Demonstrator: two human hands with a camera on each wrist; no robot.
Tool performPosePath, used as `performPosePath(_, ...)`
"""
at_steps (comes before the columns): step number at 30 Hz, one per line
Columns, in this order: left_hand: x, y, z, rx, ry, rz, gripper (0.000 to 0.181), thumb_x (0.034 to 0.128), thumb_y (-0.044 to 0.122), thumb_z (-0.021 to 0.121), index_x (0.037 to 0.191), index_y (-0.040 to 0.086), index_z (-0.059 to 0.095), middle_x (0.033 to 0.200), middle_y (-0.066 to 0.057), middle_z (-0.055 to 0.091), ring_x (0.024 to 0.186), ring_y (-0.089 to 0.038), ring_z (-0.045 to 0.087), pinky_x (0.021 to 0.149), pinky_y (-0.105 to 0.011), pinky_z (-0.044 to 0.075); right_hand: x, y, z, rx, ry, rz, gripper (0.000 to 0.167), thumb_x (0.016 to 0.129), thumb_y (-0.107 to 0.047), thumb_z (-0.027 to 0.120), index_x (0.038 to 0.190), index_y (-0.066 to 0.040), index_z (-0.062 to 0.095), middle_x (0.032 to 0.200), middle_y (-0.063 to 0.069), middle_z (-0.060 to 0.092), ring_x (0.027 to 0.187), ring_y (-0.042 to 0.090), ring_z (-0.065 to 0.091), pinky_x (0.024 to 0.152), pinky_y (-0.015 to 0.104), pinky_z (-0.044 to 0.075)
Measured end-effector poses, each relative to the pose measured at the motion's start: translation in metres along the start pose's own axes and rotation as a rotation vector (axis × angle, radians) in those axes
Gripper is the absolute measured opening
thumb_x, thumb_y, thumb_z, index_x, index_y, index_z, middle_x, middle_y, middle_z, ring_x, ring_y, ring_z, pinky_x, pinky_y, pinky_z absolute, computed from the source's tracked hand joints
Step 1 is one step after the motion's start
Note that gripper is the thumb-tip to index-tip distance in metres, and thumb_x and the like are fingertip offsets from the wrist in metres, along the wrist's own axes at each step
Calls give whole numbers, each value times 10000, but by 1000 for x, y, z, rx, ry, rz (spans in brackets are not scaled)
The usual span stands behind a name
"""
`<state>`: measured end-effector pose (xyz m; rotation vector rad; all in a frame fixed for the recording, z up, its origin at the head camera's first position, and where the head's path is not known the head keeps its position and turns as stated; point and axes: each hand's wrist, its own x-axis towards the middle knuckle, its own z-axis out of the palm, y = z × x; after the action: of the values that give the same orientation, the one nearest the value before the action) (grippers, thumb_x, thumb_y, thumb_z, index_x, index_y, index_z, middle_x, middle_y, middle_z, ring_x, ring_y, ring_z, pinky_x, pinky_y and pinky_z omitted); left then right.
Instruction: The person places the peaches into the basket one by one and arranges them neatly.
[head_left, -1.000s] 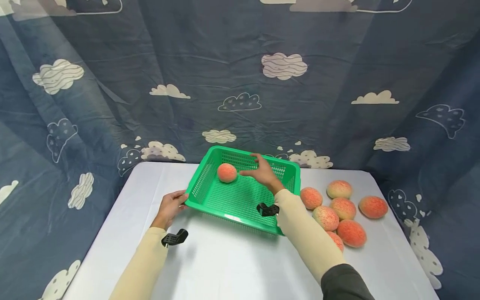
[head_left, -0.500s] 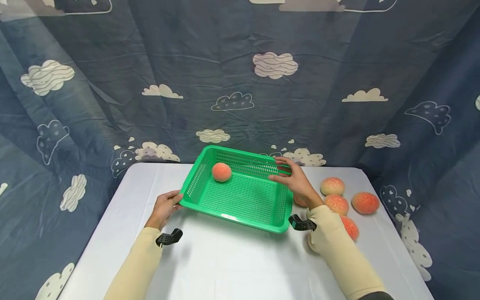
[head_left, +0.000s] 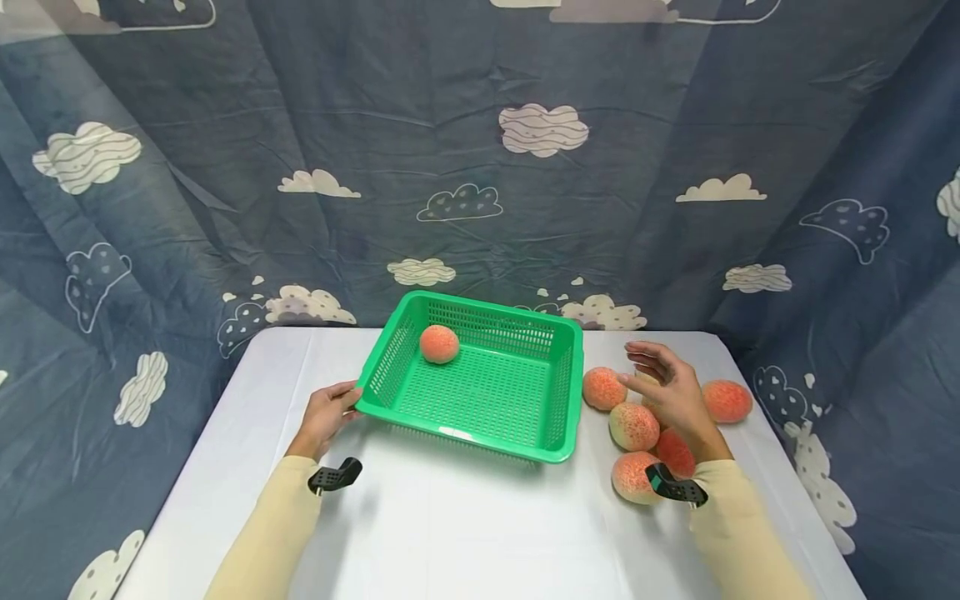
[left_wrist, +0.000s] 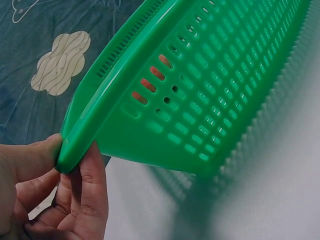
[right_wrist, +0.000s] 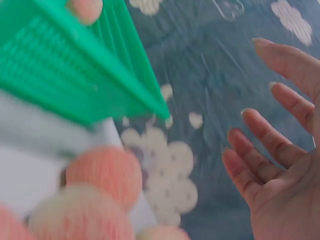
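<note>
My left hand (head_left: 326, 419) pinches the near-left rim corner of a green plastic basket (head_left: 487, 404), thumb over the rim and fingers beneath, as the left wrist view shows. One orange-pink peach (head_left: 439, 344) lies inside, toward the back left; some of it shows through the side slots in the left wrist view. To the right of the basket, my right hand (head_left: 671, 396) is above a group of peaches (head_left: 633, 426), partly covering some. Its fingers (right_wrist: 272, 142) are spread with nothing between them in the right wrist view.
One peach (head_left: 727, 402) lies apart at the right of the group, near the table's right side. A white cloth covers the table (head_left: 450, 533). A dark blue curtain (head_left: 420, 125) with cloud prints hangs behind and at both sides.
My right hand has moved from over the basket rightward to above the loose peaches. The left hand keeps its pinch on the rim, and the peach stays inside the basket.
</note>
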<state>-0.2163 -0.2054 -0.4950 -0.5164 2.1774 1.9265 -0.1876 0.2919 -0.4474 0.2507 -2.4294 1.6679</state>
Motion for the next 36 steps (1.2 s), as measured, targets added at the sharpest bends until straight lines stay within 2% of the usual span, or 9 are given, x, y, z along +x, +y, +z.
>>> performPosePath(4,0,-1,0,1,-3,6,437,1004,113,526,1373,-103,435,1193,-177,546,858,-81,577,759,-203,537,-17,17,-18,-23,63,48,539,890,-130,712,1355,4,476,1317,125,509,1152,61,484,955,129,400)
performPosePath(10,-1,-1,-1,11,-4,4,439,1005,108,523,1379,-101,429,1190,-175,545,851,-76,579,750,-196,539,-42,47,-37,-19,157,147,534,871,-171,740,1348,-89,515,1261,-82,538,1151,-41,459,1050,150,336)
performPosePath(14,-1,-1,-1,12,-8,0,442,1004,115,527,1382,-94,431,1205,-180,540,857,-77,580,753,-197,539,-57,52,-42,-115,205,244,588,873,-227,740,1376,-62,485,1279,-61,530,1193,5,441,1108,252,319)
performPosePath(17,-1,0,-1,3,-6,-5,443,1002,116,532,1381,-91,434,1216,-185,536,856,-78,577,753,-202,539,-66,61,-45,-118,210,304,614,890,-236,720,1410,-52,450,1375,40,493,1297,144,393,1146,411,272)
performPosePath(19,-2,0,-1,-3,-7,-5,447,1002,114,532,1382,-97,429,1212,-183,537,850,-71,574,752,-202,538,-72,70,-47,-121,212,349,635,891,-290,715,1426,-89,439,1411,36,466,1339,167,351,1154,407,254)
performPosePath(24,-2,1,-2,-12,-9,-2,444,1000,101,532,1377,-109,426,1164,-159,555,822,-54,577,740,-194,538,-85,137,-53,-178,262,330,662,849,-413,734,1421,-211,467,1410,-22,472,1289,68,384,1016,91,303)
performPosePath(26,-3,1,-2,-10,-10,-4,444,1001,103,530,1378,-107,426,1157,-151,559,821,-51,578,738,-192,537,-88,153,-52,-202,275,324,657,846,-407,740,1417,-220,473,1414,-8,470,1261,68,403,971,68,321)
performPosePath(33,-5,3,-1,3,-9,-6,439,1004,114,526,1378,-97,433,1190,-170,554,834,-55,576,741,-190,535,-96,112,-39,-97,226,530,769,831,-348,771,1471,-164,385,1501,120,345,1342,292,321,1113,467,301)
performPosePath(36,-5,3,-1,-3,-12,-5,441,1003,110,529,1377,-101,431,1190,-174,552,830,-53,576,739,-190,535,-100,107,-36,-97,200,592,821,831,-384,761,1495,-151,338,1505,144,316,1326,299,325,1098,502,311)
